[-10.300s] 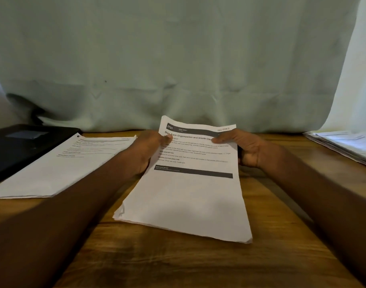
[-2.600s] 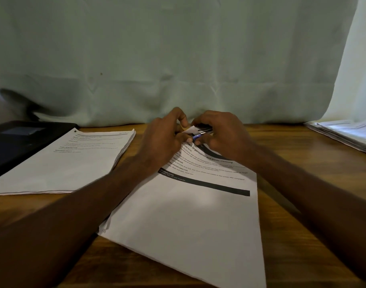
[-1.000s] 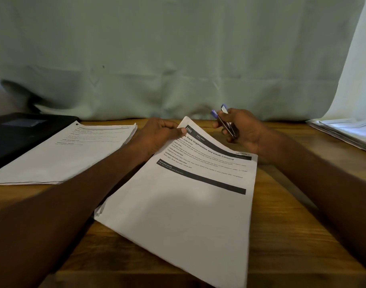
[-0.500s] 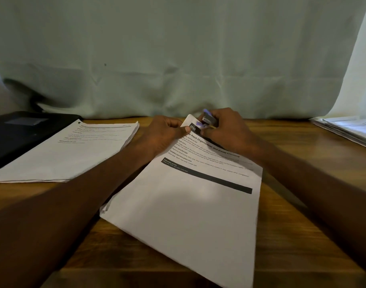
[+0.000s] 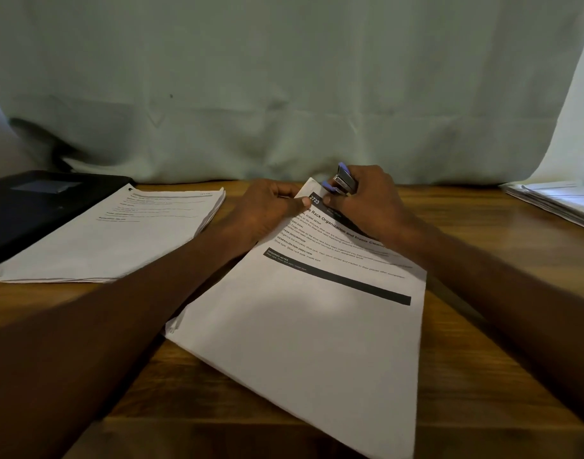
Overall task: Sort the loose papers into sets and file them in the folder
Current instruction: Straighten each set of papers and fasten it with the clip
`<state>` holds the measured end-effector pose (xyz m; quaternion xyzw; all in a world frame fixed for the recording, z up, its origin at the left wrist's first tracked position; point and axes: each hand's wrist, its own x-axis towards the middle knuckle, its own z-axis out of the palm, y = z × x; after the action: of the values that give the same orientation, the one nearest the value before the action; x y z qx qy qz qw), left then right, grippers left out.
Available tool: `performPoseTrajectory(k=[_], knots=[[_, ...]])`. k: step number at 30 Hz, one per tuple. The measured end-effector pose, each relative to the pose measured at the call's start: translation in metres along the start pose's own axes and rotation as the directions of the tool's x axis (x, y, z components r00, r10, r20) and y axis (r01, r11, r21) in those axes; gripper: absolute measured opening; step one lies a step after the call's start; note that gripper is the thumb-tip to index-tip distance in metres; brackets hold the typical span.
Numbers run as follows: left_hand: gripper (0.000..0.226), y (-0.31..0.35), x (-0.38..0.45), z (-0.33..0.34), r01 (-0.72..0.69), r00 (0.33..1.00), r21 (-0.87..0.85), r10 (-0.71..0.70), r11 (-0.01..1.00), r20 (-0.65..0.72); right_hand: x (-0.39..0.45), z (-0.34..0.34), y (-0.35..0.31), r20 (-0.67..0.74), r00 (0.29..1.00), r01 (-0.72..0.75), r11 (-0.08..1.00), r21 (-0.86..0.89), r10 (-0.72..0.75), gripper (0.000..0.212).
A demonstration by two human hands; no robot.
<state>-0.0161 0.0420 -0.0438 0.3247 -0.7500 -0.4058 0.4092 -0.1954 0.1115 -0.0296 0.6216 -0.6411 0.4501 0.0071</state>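
Note:
A set of printed sheets (image 5: 320, 326) lies slanted on the wooden table (image 5: 476, 326) in front of me, its top page headed 2723. My left hand (image 5: 267, 210) pinches the set's far left corner and lifts it slightly. My right hand (image 5: 367, 200) grips a small stapler (image 5: 343, 182) with purple tips, its jaws at that same corner. A second stack of printed papers (image 5: 118, 236) lies to the left. A black folder (image 5: 35, 207) sits at the far left, partly under that stack.
More loose papers (image 5: 555, 200) are piled at the table's far right edge. A pale green cloth backdrop (image 5: 284, 94) hangs behind the table. My forearms cross the near part of the table.
One second ago my right hand held the stapler up, away from the paper. It has brought the stapler down onto the corner that my left hand holds.

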Motion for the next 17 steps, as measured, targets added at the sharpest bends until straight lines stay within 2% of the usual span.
performPoseTrajectory(k=[4, 10, 15, 17], knots=[[0.012, 0.004, 0.001, 0.000, -0.009, 0.997, 0.034, 0.012, 0.999, -0.075, -0.003, 0.000, -0.002, 0.033, 0.999, 0.011, 0.999, 0.052, -0.013, 0.019], [0.010, 0.007, -0.001, 0.001, -0.080, 0.988, -0.050, 0.073, 0.995, -0.133, -0.003, -0.001, -0.007, 0.040, 0.999, 0.012, 0.994, 0.106, -0.017, 0.018], [0.012, 0.004, -0.002, 0.001, 0.029, 1.000, 0.041, -0.028, 0.999, -0.004, 0.000, -0.003, 0.000, 0.050, 0.999, 0.005, 0.989, 0.147, -0.012, 0.021], [0.016, 0.001, -0.002, 0.002, 0.054, 0.999, 0.013, -0.054, 0.998, 0.005, 0.002, -0.004, 0.004, 0.053, 0.999, -0.002, 0.987, 0.163, -0.006, 0.025]])
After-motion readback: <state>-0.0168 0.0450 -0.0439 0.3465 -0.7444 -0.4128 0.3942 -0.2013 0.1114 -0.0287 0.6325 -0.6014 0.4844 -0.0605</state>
